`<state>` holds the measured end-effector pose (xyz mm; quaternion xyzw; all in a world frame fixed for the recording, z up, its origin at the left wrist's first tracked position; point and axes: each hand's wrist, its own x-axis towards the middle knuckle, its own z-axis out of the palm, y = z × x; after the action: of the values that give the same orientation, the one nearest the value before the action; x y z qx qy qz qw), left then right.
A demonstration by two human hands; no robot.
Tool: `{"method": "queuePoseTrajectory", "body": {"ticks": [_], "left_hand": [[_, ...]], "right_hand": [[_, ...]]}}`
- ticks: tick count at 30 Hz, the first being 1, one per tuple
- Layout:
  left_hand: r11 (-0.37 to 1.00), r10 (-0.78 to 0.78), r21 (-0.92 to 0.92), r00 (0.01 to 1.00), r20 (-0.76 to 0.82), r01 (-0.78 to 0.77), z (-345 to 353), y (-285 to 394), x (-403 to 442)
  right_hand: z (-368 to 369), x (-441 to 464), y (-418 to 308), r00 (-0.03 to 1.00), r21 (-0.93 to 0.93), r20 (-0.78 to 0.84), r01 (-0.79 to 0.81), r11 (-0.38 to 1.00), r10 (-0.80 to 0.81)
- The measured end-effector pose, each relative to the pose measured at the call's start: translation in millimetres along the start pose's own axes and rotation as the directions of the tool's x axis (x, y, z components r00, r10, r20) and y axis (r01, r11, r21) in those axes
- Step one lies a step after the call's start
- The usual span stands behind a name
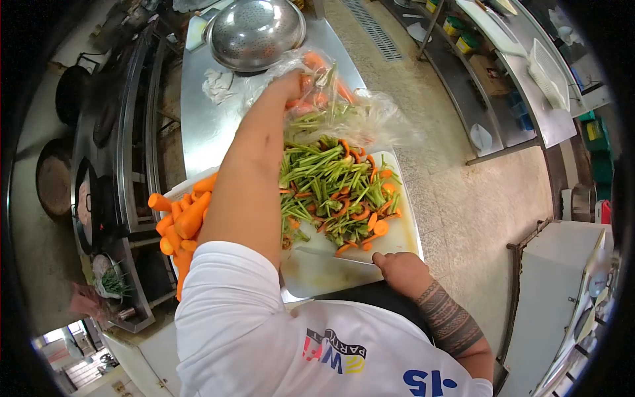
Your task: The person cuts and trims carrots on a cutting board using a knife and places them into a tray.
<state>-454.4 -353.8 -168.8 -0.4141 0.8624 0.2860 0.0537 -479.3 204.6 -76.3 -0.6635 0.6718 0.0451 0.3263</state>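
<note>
My left hand (286,88) reaches out to a clear plastic bag (387,119) with orange carrots (316,63) and green stems inside. Its fingers are hidden by the bag and the carrots, so their grip does not show. Near my body, my right hand (405,272) is closed around the handle of a knife (337,256), its blade lying level over the white cutting board (317,274). Cut green stems (327,172), carrot ends and orange peelings are heaped on the board, between my hands. Left of my forearm, trimmed carrots (192,217) are piled in a white tray.
A metal colander (254,33) lies upside down at the far end of the steel table (205,126), with a crumpled white cloth or paper (217,86) beside it. Stove pans (84,202) stand to the left. Steel shelving (509,99) and a white cabinet (555,264) are on the right.
</note>
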Motion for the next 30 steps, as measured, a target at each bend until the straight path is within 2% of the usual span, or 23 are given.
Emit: {"method": "queuePoseTrajectory", "body": {"ticks": [1, 2, 5, 7, 9, 10, 12, 13, 15, 16, 17, 20, 23, 26, 28, 29, 30], "left_hand": [[1.0, 0.01, -0.002, 0.999, 0.041, -0.01, -10.2, 10.9, -16.0], [0.993, 0.028, 0.107, 0.993, 0.111, -0.04, -24.5, 26.7, -28.6], [0.963, 0.123, 0.242, 0.992, -0.011, -0.117, -16.7, -0.1, 1.5], [0.929, 0.08, 0.361, 0.997, 0.013, -0.079, 4.0, -38.6, 52.4], [0.993, -0.085, 0.089, 0.996, 0.015, 0.084, 4.6, -29.3, 48.6], [0.941, -0.224, -0.248, 0.973, 0.059, 0.232, -8.6, 3.0, 3.8], [0.777, -0.26, -0.547, 0.95, 0.173, 0.312, -15.3, 22.0, -22.9], [0.792, -0.181, -0.552, 0.964, 0.196, 0.261, -13.9, 17.9, -21.7], [0.957, -0.047, -0.276, 0.986, 0.162, 0.091, -16.2, 9.6, -18.4], [0.999, 0.025, 0.042, 0.992, 0.127, -0.03, -21.7, 7.0, -14.1], [0.923, 0.103, 0.359, 0.988, 0.117, -0.138, -25.0, 3.6, -12.3], [0.857, 0.162, 0.501, 0.986, -0.043, -0.119, -37.8, 11.7, -43.7], [0.868, 0.178, 0.487, 0.977, -0.121, -0.097, -69.5, 30.1, -93.9], [0.907, 0.114, 0.421, 0.975, -0.19, -0.024, -100.4, 37.1, -158.1], [0.953, -0.021, 0.292, 0.98, -0.198, 0.08, -107.7, 40.0, -209.1], [0.966, -0.097, 0.218, 0.975, -0.198, 0.14, -108.1, 42.0, -237.7], [0.954, -0.266, 0.103, 0.954, -0.137, 0.281, -108.8, 64.5, -275.4]], "right_hand": [[-0.4, 0.5, 0.8, 1.0, 0.004, 0.007, 0.001, 1.0, -0.001], [0.2, 1.3, 1.0, 1.0, 0.009, 0.014, 0.003, 1.0, -0.003], [7.5, 4.2, 3.4, 1.0, -0.004, -0.019, 0.018, 1.0, -0.018], [10.1, 5.2, 3.9, 0.999, -0.004, -0.045, 0.029, 1.0, -0.029], [10.8, 6.0, 2.4, 0.998, 0.017, -0.061, 0.035, 0.999, -0.034], [10.0, 6.0, -0.1, 0.998, 0.013, -0.059, 0.03, 0.999, -0.029], [5.8, 6.5, -4.5, 0.998, 0.002, -0.055, 0.023, 1.0, -0.022], [6.6, 7.1, -5.1, 0.998, 0.009, -0.062, 0.026, 1.0, -0.026], [9.9, 8.1, -6.8, 0.996, 0.02, -0.078, 0.037, 0.999, -0.036], [10.4, 8.7, -7.2, 0.997, 0.019, -0.068, 0.038, 0.999, -0.036], [10.8, 9.5, -6.8, 0.998, 0.018, -0.058, 0.039, 0.999, -0.038], [11.4, 12.3, -5.8, 0.997, 0.01, -0.061, 0.057, 0.998, -0.057], [8.7, 16.7, -3.9, 0.995, -0.01, -0.041, 0.091, 0.996, -0.092], [10.6, 24.7, 1.5, 0.989, -0.002, -0.049, 0.14, 0.99, -0.14], [5.7, 29.6, 6.5, 0.987, 0.022, -0.015, 0.163, 0.986, -0.162], [9.0, 32.7, 12.0, 0.976, 0.042, -0.064, 0.211, 0.977, -0.208], [17.5, 36.9, 20.5, 0.961, 0.057, -0.106, 0.263, 0.963, -0.256]]}}
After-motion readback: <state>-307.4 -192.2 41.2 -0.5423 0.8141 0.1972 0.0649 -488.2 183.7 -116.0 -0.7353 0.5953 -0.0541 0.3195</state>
